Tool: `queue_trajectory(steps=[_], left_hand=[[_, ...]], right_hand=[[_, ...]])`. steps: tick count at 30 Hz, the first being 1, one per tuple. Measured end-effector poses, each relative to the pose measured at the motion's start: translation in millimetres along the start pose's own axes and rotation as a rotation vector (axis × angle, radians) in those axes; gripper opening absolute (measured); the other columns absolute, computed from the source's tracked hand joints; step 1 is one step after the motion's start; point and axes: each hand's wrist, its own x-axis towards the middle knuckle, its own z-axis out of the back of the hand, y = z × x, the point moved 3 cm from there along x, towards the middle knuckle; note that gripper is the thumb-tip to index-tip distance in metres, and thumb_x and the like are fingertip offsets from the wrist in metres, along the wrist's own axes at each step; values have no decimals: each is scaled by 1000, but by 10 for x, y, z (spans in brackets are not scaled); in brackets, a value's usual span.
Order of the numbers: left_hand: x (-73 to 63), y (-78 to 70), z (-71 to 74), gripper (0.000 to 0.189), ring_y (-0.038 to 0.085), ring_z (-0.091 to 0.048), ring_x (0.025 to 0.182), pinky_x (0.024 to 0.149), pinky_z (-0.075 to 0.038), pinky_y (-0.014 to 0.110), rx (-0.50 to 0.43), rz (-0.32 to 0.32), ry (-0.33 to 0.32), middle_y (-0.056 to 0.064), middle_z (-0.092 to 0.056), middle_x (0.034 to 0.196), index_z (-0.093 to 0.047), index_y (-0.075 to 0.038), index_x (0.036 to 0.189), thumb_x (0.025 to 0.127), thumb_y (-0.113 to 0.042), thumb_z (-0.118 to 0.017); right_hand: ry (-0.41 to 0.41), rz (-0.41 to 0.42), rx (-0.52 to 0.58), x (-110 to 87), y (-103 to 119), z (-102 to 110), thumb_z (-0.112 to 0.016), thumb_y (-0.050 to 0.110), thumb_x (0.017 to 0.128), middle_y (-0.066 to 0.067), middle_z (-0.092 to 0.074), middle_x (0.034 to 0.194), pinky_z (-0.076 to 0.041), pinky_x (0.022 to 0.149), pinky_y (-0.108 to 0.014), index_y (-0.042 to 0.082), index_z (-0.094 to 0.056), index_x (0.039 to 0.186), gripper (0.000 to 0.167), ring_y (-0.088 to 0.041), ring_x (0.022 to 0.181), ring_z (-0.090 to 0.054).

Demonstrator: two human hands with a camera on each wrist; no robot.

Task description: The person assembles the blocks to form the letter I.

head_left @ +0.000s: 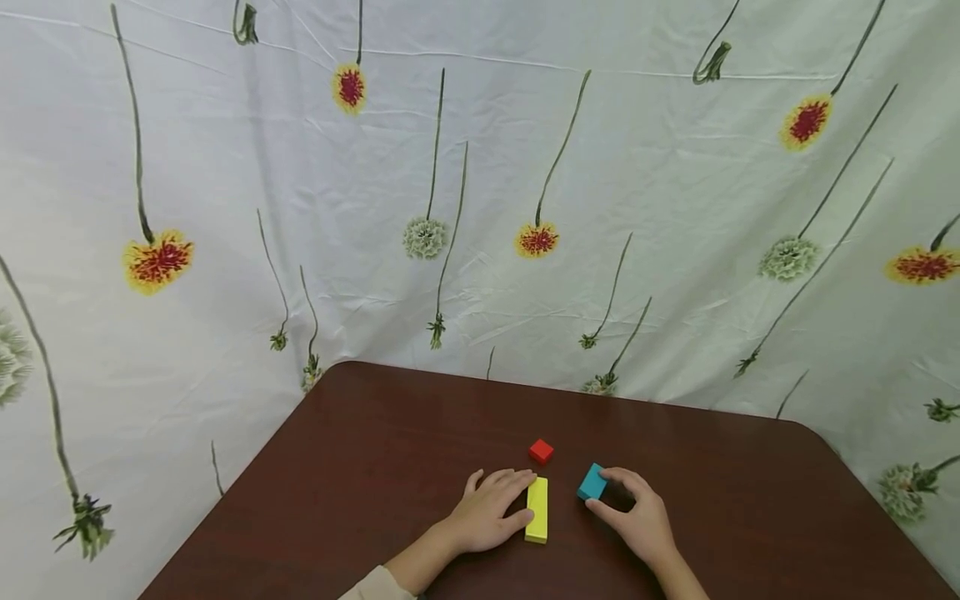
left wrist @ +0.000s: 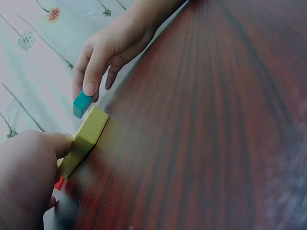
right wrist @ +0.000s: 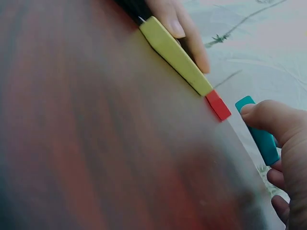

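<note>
My right hand [head_left: 637, 514] pinches a small blue block [head_left: 592, 482] between thumb and fingers. In the right wrist view the thumb presses one face of this blue block [right wrist: 261, 139], with fingertips behind it. My left hand [head_left: 491, 510] lies beside a long yellow block [head_left: 537, 510] on the table. Its thumb and forefinger touch the yellow block's left side, the fingers fairly straight. Beyond the yellow block's far end sits a small red block [head_left: 541, 451]. The left wrist view shows only a corner of the red block [left wrist: 59, 183], the rest hidden behind the left hand.
All this happens on a dark reddish-brown table [head_left: 405, 425] with rounded far corners. A white cloth [head_left: 495, 283] printed with flowers and dandelions hangs behind it and along both sides. A pale sleeve [head_left: 377, 585] covers my left forearm.
</note>
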Motion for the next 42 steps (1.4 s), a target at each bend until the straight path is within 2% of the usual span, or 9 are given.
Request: queue_trajectory(steps=[10,19,31,42], left_hand=[[-3,4,-8,55,29,-34,138,105,-15,66,21,-3,-9,0,-43,150,-43,-16,149,101,-44,-46],[-8,-7,-2,55,27,-34,139,107,-15,65,28,10,-4,-1,-43,150,-42,-17,149,101,-45,-46],[-15,3,1,56,27,-33,139,107,-14,65,15,9,-4,0,-43,150,-42,-17,149,101,-46,-45],[-17,-13,10,56,28,-34,139,107,-15,64,16,11,-2,1,-43,150,-43,-16,149,102,-46,-45]], right_hand=[[-13,64,28,-116,137,-76,-85,30,77,-6,-61,125,-43,95,-55,15,-70,115,44,-30,115,-57],[16,93,44,-275,244,-124,-86,28,75,-3,-62,123,-42,95,-58,19,-71,113,42,-30,115,-57],[104,56,27,-483,414,-184,-86,32,74,2,-62,122,-44,94,-55,26,-71,111,41,-30,115,-56],[162,180,-18,-636,526,-231,-86,32,74,9,-63,118,-49,87,-41,26,-71,113,42,-14,108,-57]])
